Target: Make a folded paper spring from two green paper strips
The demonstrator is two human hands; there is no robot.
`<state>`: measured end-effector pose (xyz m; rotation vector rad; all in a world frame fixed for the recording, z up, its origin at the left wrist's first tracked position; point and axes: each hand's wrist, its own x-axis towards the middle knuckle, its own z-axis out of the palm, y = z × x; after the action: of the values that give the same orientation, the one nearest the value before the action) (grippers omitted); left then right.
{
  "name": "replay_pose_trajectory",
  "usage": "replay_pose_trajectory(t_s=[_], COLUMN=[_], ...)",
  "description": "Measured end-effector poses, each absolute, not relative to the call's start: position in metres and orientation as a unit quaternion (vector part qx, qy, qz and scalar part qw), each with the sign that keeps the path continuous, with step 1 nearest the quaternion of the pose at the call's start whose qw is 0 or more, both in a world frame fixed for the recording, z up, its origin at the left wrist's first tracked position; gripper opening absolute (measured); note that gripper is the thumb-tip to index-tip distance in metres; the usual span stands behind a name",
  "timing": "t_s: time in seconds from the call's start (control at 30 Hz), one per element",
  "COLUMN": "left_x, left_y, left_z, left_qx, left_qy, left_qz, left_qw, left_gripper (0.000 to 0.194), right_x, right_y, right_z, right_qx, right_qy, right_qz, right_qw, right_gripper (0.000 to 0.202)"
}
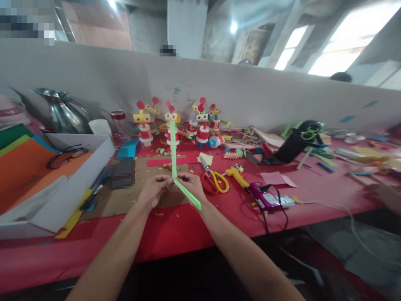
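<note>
Both hands meet over the front of the table around light green paper strips [173, 146]. One length stands up from the fingertips; another slants down to the right across my right wrist. My left hand [154, 189] pinches the strips at the bend between thumb and forefinger. From the other side, my right hand [190, 184] is closed on the same corner. Below them lies a brown cardboard sheet [119, 205] with paper scraps. Scissors [210, 173] with red and yellow handles rest just right of my right hand.
Several paper-cup figures [144, 131] stand at the back by the partition. A yellow glue gun [238, 177] and purple power strip [266, 196] with cables lie right. A white box [59, 205] of coloured paper sits left. Another person's hand [384, 194] shows at far right.
</note>
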<state>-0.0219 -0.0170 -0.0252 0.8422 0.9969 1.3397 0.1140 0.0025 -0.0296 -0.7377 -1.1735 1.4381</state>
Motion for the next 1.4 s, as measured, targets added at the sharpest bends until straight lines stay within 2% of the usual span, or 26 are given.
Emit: replay_pose_trajectory(t_s=[0.37,0.6,0.77,0.93,1.13,1.4], left_x=[-0.0213,-0.0183,-0.0169,-0.0202,-0.0183,-0.0196], left_y=[-0.0169,-0.0131,-0.0134,-0.0137,-0.0153,-0.0172], left_z=[-0.0198,-0.0237,-0.0235,-0.0229,-0.0221,-0.0203], left_qx=[0.363,0.359,0.357,0.344,0.379,0.379], left_qy=[0.439,0.453,0.416,0.413,0.424,0.449], left_qz=[0.598,0.626,0.62,0.611,0.622,0.568], left_qw=[0.564,0.524,0.561,0.582,0.538,0.576], left_gripper=[0.026,0.028,0.027,0.031,0.028,0.034], right_x=[0.1134,0.1096,0.111,0.1127,0.1132,0.1155], right_y=[0.0025,0.0002,0.002,0.0008,0.0025,0.0034], right_z=[-0.0324,-0.0297,-0.029,-0.0255,-0.0275,-0.0268], right_qx=[-0.325,-0.309,-0.339,-0.348,-0.359,-0.37], right_qy=[-0.55,-0.505,-0.473,-0.502,-0.482,-0.51], right_qz=[0.538,0.584,0.573,0.57,0.595,0.574], right_qw=[0.55,0.555,0.577,0.549,0.533,0.523], right_gripper=[0.021,0.025,0.022,0.014,0.021,0.018])
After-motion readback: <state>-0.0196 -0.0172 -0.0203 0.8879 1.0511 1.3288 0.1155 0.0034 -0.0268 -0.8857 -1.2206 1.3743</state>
